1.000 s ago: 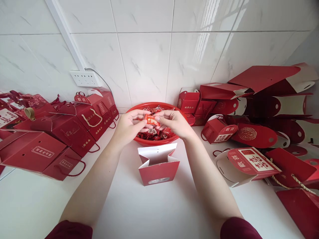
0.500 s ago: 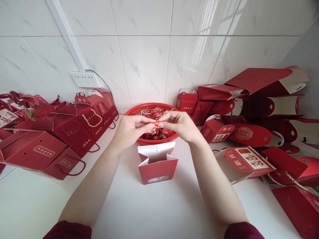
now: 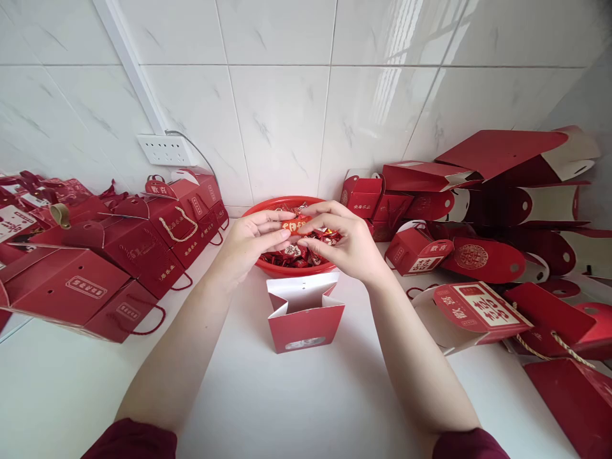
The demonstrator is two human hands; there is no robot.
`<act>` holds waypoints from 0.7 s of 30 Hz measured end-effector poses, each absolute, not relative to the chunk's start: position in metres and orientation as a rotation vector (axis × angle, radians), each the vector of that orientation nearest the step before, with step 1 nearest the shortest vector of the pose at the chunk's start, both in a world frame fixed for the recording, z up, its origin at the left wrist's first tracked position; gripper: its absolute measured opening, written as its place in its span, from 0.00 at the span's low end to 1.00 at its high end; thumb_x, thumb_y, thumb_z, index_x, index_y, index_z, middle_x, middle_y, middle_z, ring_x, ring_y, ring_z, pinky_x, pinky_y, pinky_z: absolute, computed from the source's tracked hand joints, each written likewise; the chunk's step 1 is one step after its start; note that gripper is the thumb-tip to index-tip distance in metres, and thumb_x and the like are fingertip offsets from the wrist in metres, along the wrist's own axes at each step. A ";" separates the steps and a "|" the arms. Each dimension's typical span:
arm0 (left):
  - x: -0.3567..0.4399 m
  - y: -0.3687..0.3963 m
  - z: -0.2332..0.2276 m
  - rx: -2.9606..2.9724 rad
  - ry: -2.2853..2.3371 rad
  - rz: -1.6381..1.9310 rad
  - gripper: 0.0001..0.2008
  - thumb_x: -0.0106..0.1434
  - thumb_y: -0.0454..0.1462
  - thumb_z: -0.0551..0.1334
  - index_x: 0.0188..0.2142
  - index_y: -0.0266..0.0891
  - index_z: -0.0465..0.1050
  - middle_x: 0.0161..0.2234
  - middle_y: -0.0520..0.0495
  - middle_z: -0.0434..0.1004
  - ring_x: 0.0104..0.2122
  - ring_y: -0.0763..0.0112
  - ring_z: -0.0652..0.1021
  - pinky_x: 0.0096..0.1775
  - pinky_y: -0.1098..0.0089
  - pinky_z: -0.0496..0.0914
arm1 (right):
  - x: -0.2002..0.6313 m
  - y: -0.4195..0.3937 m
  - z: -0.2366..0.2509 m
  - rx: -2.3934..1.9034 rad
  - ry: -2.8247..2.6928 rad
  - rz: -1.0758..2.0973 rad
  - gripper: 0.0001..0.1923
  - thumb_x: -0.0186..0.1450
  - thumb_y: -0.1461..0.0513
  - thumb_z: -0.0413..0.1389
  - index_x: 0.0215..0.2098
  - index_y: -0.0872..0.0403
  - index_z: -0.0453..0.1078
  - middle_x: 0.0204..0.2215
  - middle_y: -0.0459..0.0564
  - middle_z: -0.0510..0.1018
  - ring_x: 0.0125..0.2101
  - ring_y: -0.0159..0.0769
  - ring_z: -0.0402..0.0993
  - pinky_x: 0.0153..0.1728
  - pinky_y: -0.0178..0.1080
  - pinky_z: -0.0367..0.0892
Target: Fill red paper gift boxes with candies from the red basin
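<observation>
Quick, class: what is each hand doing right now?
Left hand: fingers pinched on the red candy packet.
Right hand: fingers pinched on the same packet, above the red basket.

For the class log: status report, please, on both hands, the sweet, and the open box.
Left hand and right hand pinch one sweet above the basket. Open box upright just in front. Nothing in the way.
</observation>
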State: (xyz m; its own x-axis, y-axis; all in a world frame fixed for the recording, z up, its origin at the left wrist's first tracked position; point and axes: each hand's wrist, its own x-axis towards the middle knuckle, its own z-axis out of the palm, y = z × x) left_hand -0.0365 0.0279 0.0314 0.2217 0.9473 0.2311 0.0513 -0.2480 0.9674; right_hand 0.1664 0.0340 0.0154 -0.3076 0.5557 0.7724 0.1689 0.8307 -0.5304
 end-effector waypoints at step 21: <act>-0.038 0.025 0.033 1.772 1.041 0.999 0.21 0.58 0.39 0.69 0.51 0.38 0.76 0.35 0.43 0.84 0.39 0.60 0.83 0.42 0.64 0.79 | 0.174 0.050 0.008 -0.621 -1.594 1.217 0.15 0.58 0.60 0.66 0.43 0.56 0.76 0.35 0.49 0.82 0.35 0.35 0.79 0.41 0.42 0.76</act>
